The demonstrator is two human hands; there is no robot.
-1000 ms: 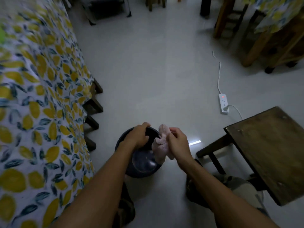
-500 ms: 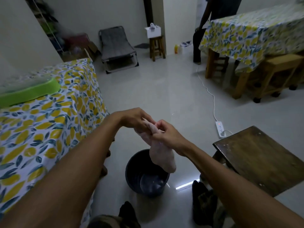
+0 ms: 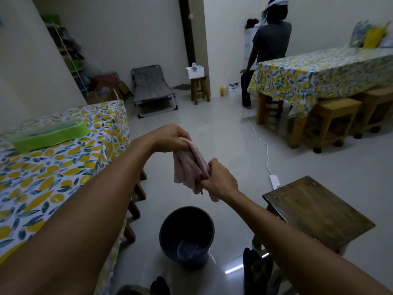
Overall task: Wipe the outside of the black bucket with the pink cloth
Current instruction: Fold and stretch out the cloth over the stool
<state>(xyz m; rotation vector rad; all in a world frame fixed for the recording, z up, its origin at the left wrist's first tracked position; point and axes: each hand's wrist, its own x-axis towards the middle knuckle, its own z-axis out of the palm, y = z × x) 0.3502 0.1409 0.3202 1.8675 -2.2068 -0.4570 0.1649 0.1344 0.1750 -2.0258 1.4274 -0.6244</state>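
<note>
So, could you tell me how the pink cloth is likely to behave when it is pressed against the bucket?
The pink cloth looks floppy: it sags in folds between the left hand and right hand, so it should probably mould to the black bucket. It likely weighs little.

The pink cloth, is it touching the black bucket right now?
Apart. The head view shows the pink cloth held up between the left hand and right hand, with bare floor visible between its lowest corner and the black bucket.

A pale pink cloth [image 3: 189, 167] above a black bucket [image 3: 186, 234]; white counter coverings [image 3: 53, 167] patterned with yellow lemons and blue-green leaves; a lime-green tray [image 3: 51, 133]; a dark brown stool [image 3: 316, 211].
</note>
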